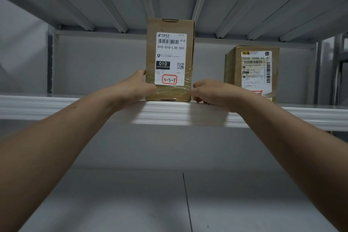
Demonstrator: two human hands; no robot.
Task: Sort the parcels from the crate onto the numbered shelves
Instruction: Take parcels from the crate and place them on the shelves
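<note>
Holding a brown parcel (169, 58) upright on the white shelf (56, 107), in the upper middle of the frame. Gripping its lower left edge with the left hand (135, 86), thumb laid over the front and fingers gone round the side. Resting the right hand (212, 92) on the shelf just beside the lower right corner, fingers curled in. Hard to tell whether touching the box or only near it, so cannot say if clamped on anything.

Placed one on each side like this most likely to steady a tall, thin box and stop a tip-over. Set near the front lip of the shelf with the label facing out, probably to make the number easy to read.

Looks like plain brown card, taller than wide, wrapped low down with shiny clear tape (175, 92). Carries a big white label (170, 52) with a bar code, the line 010-010-L30-551, a black block saying 010 and a small square code. Shows a red-edged sticker (169, 79) at the bottom with 3-3-7 written by hand, likely the shelf number to match.

Sharing the shelf with a shorter parcel (252, 69), well apart on the middle right, partly hidden behind the right wrist. Seems nearly done with this one; calls for a soft let-go to avoid a wobble.
</note>
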